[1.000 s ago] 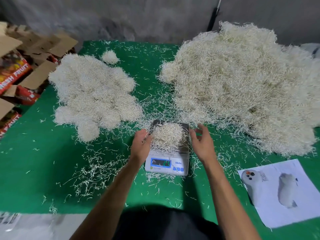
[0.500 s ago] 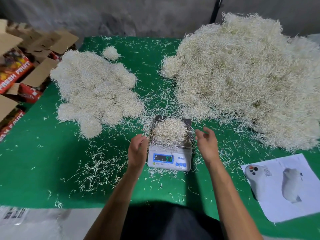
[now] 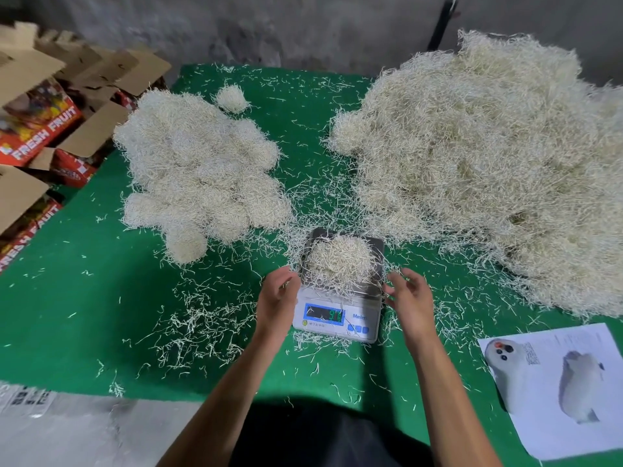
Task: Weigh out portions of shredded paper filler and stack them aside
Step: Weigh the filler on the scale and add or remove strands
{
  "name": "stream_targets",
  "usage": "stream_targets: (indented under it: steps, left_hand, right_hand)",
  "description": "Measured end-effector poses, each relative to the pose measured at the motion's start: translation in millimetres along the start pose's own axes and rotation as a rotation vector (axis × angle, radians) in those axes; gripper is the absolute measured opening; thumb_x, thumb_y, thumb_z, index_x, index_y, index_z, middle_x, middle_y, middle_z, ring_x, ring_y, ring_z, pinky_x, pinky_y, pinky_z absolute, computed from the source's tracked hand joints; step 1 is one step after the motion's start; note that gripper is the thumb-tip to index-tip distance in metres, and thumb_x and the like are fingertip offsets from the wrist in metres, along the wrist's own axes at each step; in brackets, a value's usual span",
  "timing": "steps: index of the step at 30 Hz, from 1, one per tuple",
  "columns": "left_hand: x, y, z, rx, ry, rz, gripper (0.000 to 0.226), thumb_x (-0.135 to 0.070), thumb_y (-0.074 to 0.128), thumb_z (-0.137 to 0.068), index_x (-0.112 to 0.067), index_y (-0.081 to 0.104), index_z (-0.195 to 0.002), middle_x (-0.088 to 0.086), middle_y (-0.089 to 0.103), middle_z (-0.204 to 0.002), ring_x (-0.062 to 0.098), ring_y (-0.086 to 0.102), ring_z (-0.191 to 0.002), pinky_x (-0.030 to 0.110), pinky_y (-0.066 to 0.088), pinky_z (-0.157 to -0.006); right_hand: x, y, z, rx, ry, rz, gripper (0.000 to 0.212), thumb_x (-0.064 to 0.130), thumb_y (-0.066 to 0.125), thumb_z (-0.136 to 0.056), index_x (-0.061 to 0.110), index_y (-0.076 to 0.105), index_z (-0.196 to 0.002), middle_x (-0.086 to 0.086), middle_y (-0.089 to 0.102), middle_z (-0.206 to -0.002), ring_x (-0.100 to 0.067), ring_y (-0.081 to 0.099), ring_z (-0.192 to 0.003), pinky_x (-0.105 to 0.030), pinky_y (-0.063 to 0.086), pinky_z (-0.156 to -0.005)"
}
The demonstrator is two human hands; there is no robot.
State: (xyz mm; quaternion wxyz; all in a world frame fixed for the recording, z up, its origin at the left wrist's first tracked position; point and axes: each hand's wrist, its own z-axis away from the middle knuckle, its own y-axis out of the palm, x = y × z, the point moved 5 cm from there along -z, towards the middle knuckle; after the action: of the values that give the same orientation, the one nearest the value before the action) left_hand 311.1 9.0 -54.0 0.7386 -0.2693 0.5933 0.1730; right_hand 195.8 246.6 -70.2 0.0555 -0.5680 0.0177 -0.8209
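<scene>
Two bare hands, the left hand (image 3: 277,295) and right hand (image 3: 408,299), hover with loosely curled, empty fingers beside a small white digital scale (image 3: 337,315) (its blurred display seemingly reading 97) holding a rounded cream shredded-paper portion (image 3: 338,259) on green felt table (image 3: 77,298).

Pale shredded-paper clump (image 3: 338,261) mounded on scale (image 3: 337,315), weighed portions (image 3: 199,173) left, bulk heap (image 3: 488,163) right

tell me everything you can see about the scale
The scale is a small white, plastic-looking unit with a dark square pan, a lit blue display and blue buttons on its front. It sits flat on the green mat, carrying a rounded clump of shredded paper. Both hands flank it; contact is unclear.
</scene>
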Motion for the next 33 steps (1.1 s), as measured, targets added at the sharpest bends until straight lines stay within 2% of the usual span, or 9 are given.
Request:
stream_targets:
  steps: [4,10,14,20,24,27,29,31,33]
  left_hand:
    - [-4,6,-1,0.132,0.036,-0.076,0.012,-0.03,0.059,-0.101,-0.032,0.065,-0.111,-0.01,0.058,-0.131,0.012,0.063,-0.115,0.044,0.056,-0.097]
    - [10,19,13,0.247,-0.109,0.155,0.029,-0.04,0.061,-0.097,-0.035,0.056,-0.126,-0.003,0.059,-0.129,0.01,0.068,-0.106,0.029,0.06,-0.082]
    - [13,27,3,0.256,-0.17,0.155,0.045,-0.039,0.063,-0.097,-0.028,0.049,-0.138,-0.002,0.055,-0.135,0.01,0.068,-0.107,0.034,0.062,-0.082]
    - [9,27,-25,0.219,-0.199,0.206,0.06,-0.048,0.068,-0.093,-0.046,0.037,-0.144,-0.005,0.041,-0.145,0.015,0.065,-0.111,0.038,0.063,-0.071]
    - [3,39,-40,0.256,-0.254,0.269,0.059,-0.045,0.063,-0.097,-0.053,0.033,-0.147,-0.012,0.032,-0.141,0.015,0.052,-0.117,0.047,0.063,-0.073]
    - [-17,64,-44,0.391,-0.329,0.329,0.05,-0.05,0.045,-0.104,-0.032,0.04,-0.151,-0.006,0.037,-0.153,0.025,0.047,-0.131,0.059,0.057,-0.088]
    - [-33,74,-47,0.401,-0.24,0.375,0.059,-0.055,0.029,-0.107,-0.009,0.059,-0.129,0.024,0.061,-0.129,0.034,0.061,-0.115,0.056,0.055,-0.093]
    - [-53,65,-57,0.273,-0.212,0.467,0.061,-0.049,0.023,-0.109,-0.005,0.065,-0.1,0.026,0.062,-0.088,0.034,0.066,-0.087,0.039,0.056,-0.076]
    - [-59,62,-65,0.273,-0.286,0.542,0.049,-0.037,0.025,-0.11,-0.006,0.062,-0.101,0.023,0.06,-0.079,0.03,0.064,-0.08,0.03,0.055,-0.063]
  right_hand:
    - [1,-7,5,0.014,-0.018,0.051,0.037,0.032,0.063,-0.101,0.023,0.052,-0.136,-0.004,0.068,-0.118,-0.026,0.067,-0.112,-0.053,0.049,-0.108]
    - [12,0,5,0.1,-0.107,0.241,0.042,0.038,0.057,-0.103,0.021,0.049,-0.14,-0.001,0.066,-0.125,-0.018,0.066,-0.113,-0.05,0.05,-0.108]
    - [18,13,0,0.177,-0.153,0.347,0.043,0.037,0.056,-0.105,0.023,0.047,-0.144,0.003,0.065,-0.126,-0.013,0.072,-0.099,-0.028,0.055,-0.092]
    - [30,27,-22,0.208,-0.207,0.494,0.041,0.044,0.054,-0.104,0.024,0.046,-0.14,0.009,0.063,-0.122,-0.002,0.071,-0.082,-0.014,0.052,-0.069]
    - [40,44,-29,0.221,-0.155,0.499,0.064,0.06,0.037,-0.105,0.02,0.035,-0.154,0.005,0.066,-0.116,-0.023,0.07,-0.103,-0.044,0.059,-0.086]
    - [47,70,-23,0.357,-0.148,0.373,0.053,0.06,0.029,-0.107,0.023,0.055,-0.135,0.009,0.064,-0.081,-0.019,0.067,-0.079,-0.032,0.053,-0.072]
    - [54,94,-6,0.388,-0.201,0.237,0.042,0.057,0.036,-0.107,0.026,0.064,-0.107,0.009,0.062,-0.074,-0.01,0.061,-0.069,-0.028,0.053,-0.066]
    - [67,111,13,0.321,-0.386,0.226,0.04,0.055,0.043,-0.107,0.025,0.056,-0.084,0.01,0.053,-0.079,-0.008,0.05,-0.072,-0.029,0.048,-0.069]
    - [79,121,23,0.282,-0.524,0.271,0.043,0.056,0.047,-0.105,0.026,0.048,-0.073,0.013,0.047,-0.077,-0.009,0.044,-0.075,-0.027,0.041,-0.074]
